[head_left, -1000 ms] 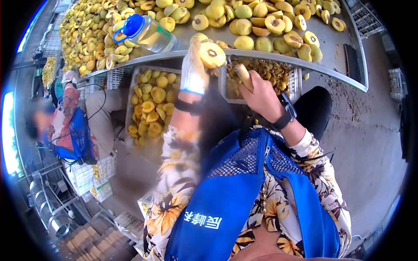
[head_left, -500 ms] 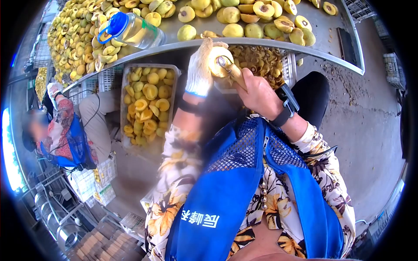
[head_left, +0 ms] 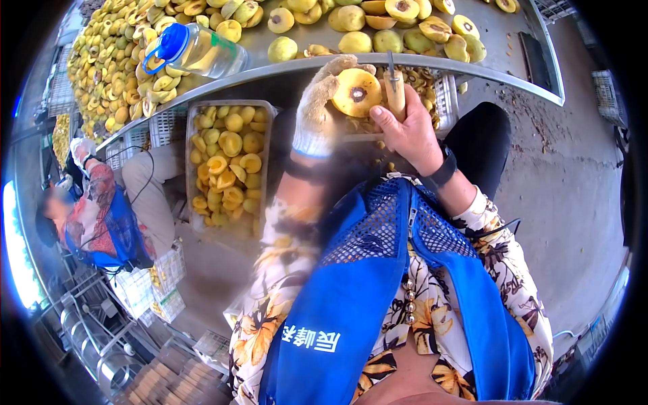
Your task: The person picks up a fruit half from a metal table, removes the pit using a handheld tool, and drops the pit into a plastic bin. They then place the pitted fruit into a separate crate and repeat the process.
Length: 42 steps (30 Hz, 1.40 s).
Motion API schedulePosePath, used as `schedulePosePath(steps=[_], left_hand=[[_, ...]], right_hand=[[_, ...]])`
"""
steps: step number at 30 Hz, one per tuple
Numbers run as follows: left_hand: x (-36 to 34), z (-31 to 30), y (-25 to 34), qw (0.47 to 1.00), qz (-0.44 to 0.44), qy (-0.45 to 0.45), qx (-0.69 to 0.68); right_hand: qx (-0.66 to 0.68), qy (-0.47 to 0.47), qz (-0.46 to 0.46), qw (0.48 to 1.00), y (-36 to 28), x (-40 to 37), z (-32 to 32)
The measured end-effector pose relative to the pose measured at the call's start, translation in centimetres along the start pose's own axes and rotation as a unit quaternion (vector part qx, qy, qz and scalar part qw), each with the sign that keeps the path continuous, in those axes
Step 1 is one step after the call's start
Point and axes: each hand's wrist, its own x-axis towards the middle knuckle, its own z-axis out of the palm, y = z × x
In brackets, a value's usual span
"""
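Note:
My left hand [head_left: 317, 111], in a knitted glove, is closed around a yellow peach half [head_left: 347, 101]. The cut face is turned up toward me, with a brown ring around the hollow at its centre. Just right of the peach, my bare right hand [head_left: 416, 138] grips a pitting tool by its wooden handle [head_left: 395, 98]. The tool's thin metal end points away from me, apart from the fruit. Beneath both hands, partly covered by them, lies a crate [head_left: 444, 101] with brown and yellow fruit scraps.
A metal-edged table [head_left: 297, 67] ahead carries heaped peach halves [head_left: 111, 74] and a blue-capped water bottle [head_left: 206, 52]. Left of my legs stands a clear tub [head_left: 192, 162] of pitted halves. Another person [head_left: 108, 209] sits at far left. Scraps litter the floor at right.
The tool has come off the peach's cut face and moved right, its metal end now pointing away. The hands have drawn apart slightly, and the brown-ringed hollow shows fully.

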Motion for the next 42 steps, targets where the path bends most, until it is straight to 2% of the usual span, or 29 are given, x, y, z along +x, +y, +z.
schedulePosePath(steps=[1, 4, 5, 8, 9, 10, 12, 13, 16, 18, 21, 22, 24, 25, 28, 29, 32, 33, 36, 37, 39, 42], left_hand=[[0.0, -0.1, 0.0, 1.0, -0.009, -0.017, -0.016], [-0.4, 0.4, -0.7, 0.997, -0.06, 0.049, 0.019], [-0.6, 0.6, -0.8, 0.996, -0.073, 0.055, 0.022], [-0.7, -0.6, -1.2, 0.985, -0.13, 0.084, 0.071], [-0.8, 0.4, -0.6, 0.971, -0.167, 0.155, 0.075], [-1.0, 0.2, -0.6, 0.964, -0.2, 0.168, 0.047], [-0.6, -0.8, -0.2, 0.946, -0.259, 0.194, -0.006], [-0.3, -2.5, -1.1, 0.952, -0.259, 0.158, -0.038], [-0.7, -2.2, -1.0, 0.959, -0.238, 0.152, 0.021], [-0.8, -0.9, -0.9, 0.954, -0.233, 0.186, 0.02], [-0.7, -1.3, -2.7, 0.961, -0.182, 0.207, -0.01], [-0.7, -1.7, -3.1, 0.965, -0.158, 0.209, -0.025], [-0.9, -1.6, -3.1, 0.971, -0.123, 0.2, -0.03], [-1.1, -1.6, -3.1, 0.974, -0.106, 0.196, -0.033], [-1.5, -0.7, -3.3, 0.977, -0.074, 0.2, 0.012], [-1.7, -0.6, -3.4, 0.979, -0.057, 0.193, 0.023], [-2.6, 0.5, -3.6, 0.982, -0.014, 0.179, 0.058], [-3.0, 1.0, -3.6, 0.981, -0.005, 0.182, 0.072], [-3.9, 2.2, -3.6, 0.981, 0.0, 0.182, 0.072], [-2.2, 0.9, -3.8, 0.98, 0.001, 0.188, 0.066], [-2.1, 1.1, -4.1, 0.976, 0.035, 0.19, 0.096], [-2.4, 1.9, -4.3, 0.97, 0.051, 0.192, 0.143]], right_hand=[[0.024, -0.01, 0.012, 1.0, -0.3, 0.1, -0.2], [0.089, -0.029, 0.091, 0.991, -2.4, 0.5, -0.5], [0.152, -0.025, 0.176, 0.972, -3.2, 0.7, -0.7], [0.282, -0.095, 0.288, 0.91, -2.2, 1.8, -1.5], [0.339, -0.127, 0.328, 0.873, -2.0, 2.0, -1.9], [0.365, -0.136, 0.366, 0.845, -1.8, 2.4, -2.1], [0.399, -0.15, 0.391, 0.816, -1.2, 2.9, -2.6], [0.378, -0.162, 0.376, 0.83, -1.1, 2.8, -2.7], [0.316, -0.186, 0.338, 0.867, -1.2, 2.1, -2.8], [0.275, -0.184, 0.317, 0.889, -1.4, 1.7, -2.6], [0.051, -0.167, 0.224, 0.959, -1.1, 1.0, -2.5], [-0.03, -0.142, 0.143, 0.979, -0.6, 0.5, -2.4], [-0.188, -0.085, -0.024, 0.978, 0.0, -0.7, -2.0], [-0.203, -0.082, 0.003, 0.976, 0.0, -1.1, -1.8], [-0.26, -0.103, -0.035, 0.959, -1.5, -2.1, -1.4], [-0.238, -0.101, -0.009, 0.966, -0.5, -2.2, -1.0], [-0.236, -0.099, -0.031, 0.966, 0.0, -3.8, -1.2], [-0.222, -0.09, -0.075, 0.968, -0.1, -4.4, -1.4], [-0.253, -0.095, -0.081, 0.959, -1.2, -5.9, -1.8], [-0.269, -0.101, -0.081, 0.954, -0.1, -3.8, -1.2], [-0.307, -0.1, -0.079, 0.943, 0.0, -3.9, -1.2], [-0.226, -0.104, 0.006, 0.968, 0.1, -4.1, -1.2]])
